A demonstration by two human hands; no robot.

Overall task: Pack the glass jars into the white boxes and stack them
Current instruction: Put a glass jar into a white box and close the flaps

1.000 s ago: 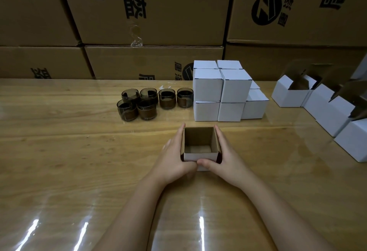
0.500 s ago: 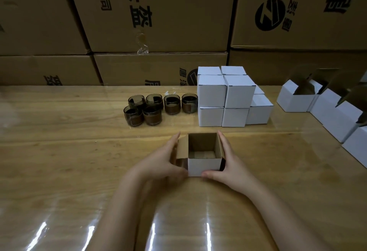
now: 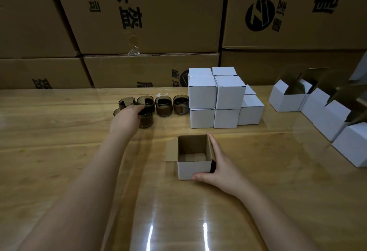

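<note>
An open white box (image 3: 193, 168) with a brown inside stands on the wooden table (image 3: 59, 151) in front of me. My right hand (image 3: 220, 165) holds its right side, thumb on the front face. My left hand (image 3: 127, 118) has reached out to the group of dark glass jars and grips the front jar (image 3: 146, 121) at its rim. Several more jars (image 3: 163, 106) stand in a row behind it, one partly hidden by my hand. A stack of closed white boxes (image 3: 216, 97) stands to the right of the jars.
Several open white boxes (image 3: 288, 99) with raised flaps line the table's right side. Large brown cartons (image 3: 139, 16) form a wall behind the table.
My left hand has let go of the open box and moved forward-left onto the front jar. My right hand stays on the box.
</note>
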